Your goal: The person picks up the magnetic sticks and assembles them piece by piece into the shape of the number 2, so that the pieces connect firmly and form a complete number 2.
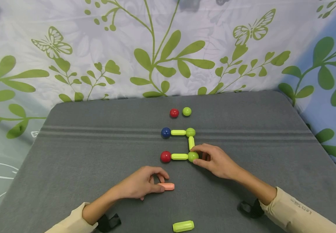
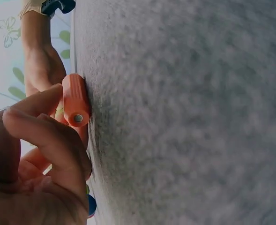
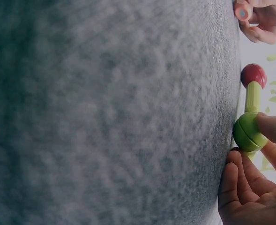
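My left hand [image 1: 142, 183] pinches a salmon-pink magnetic rod [image 1: 169, 186] by its left end, low over the grey cloth. In the left wrist view the rod [image 2: 75, 101] shows a round metal tip. Thumb and fingers of my right hand [image 1: 218, 161] grip a green ball [image 1: 193, 157] at the near right corner of a joined shape. From that ball a yellow-green rod [image 1: 179, 157] runs left to a red ball [image 1: 166, 157]. Another rod [image 1: 191, 143] leads away to a second green ball [image 1: 190, 132], then a third rod [image 1: 178, 132] reaches a blue ball [image 1: 166, 132].
Beyond the shape lie a loose red ball [image 1: 174, 113] and a loose green ball [image 1: 186, 111]. A single yellow-green rod [image 1: 183, 226] lies at the near edge of the view. The grey table [image 1: 98, 145] ends at a leaf-patterned curtain [image 1: 98, 48].
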`<state>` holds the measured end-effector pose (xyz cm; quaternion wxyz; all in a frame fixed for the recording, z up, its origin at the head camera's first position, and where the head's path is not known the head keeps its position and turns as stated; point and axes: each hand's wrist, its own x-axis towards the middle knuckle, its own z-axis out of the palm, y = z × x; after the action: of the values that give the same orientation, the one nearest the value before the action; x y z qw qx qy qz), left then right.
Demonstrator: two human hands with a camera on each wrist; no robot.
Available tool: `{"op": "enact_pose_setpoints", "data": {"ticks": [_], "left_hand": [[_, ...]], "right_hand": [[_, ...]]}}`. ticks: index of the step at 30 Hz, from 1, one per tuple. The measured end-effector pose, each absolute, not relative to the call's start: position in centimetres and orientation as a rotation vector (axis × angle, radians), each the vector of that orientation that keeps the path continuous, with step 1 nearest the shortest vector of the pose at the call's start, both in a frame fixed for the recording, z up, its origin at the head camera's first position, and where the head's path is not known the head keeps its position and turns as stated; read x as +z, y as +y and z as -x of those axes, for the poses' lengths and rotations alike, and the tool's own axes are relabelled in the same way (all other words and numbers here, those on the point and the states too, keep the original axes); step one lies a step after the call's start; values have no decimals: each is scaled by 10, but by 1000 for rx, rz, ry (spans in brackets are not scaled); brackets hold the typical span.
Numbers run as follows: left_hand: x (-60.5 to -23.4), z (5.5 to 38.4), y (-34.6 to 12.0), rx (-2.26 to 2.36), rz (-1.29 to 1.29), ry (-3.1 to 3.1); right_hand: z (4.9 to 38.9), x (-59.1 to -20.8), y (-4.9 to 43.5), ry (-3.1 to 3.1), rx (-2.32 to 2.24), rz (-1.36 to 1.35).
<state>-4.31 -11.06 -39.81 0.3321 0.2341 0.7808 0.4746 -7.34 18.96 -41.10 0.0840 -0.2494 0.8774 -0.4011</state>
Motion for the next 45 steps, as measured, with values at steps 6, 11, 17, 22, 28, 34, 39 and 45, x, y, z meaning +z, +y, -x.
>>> {"op": "enact_pose_setpoints", "data": {"ticks": [6, 11, 17, 22, 28, 34, 39, 45], "left_hand": [[-399, 44, -108, 1204, -660, 2072], [-398, 45, -108, 1153, -751, 2154], [-396, 50, -117, 1174, -698, 2210], [-394, 60, -126, 1256, -612, 2255], [-394, 65, -130, 1329, -511, 2289], [-398, 66, -129, 1332, -442, 2294], [-398, 66, -126, 1345, -398, 2272], [-398, 64, -121, 1359, -378, 2258]], "right_hand": [[73, -412, 190, 2628, -1197, 729], [73, -412, 189, 2627, -1199, 734], [74, -411, 188, 2622, -1191, 732], [74, -411, 188, 2615, -1189, 732], [74, -410, 189, 2607, -1207, 737], [74, -410, 189, 2605, -1211, 734], [74, -410, 189, 2601, -1216, 736], [74, -410, 190, 2599, -1223, 742]]}}
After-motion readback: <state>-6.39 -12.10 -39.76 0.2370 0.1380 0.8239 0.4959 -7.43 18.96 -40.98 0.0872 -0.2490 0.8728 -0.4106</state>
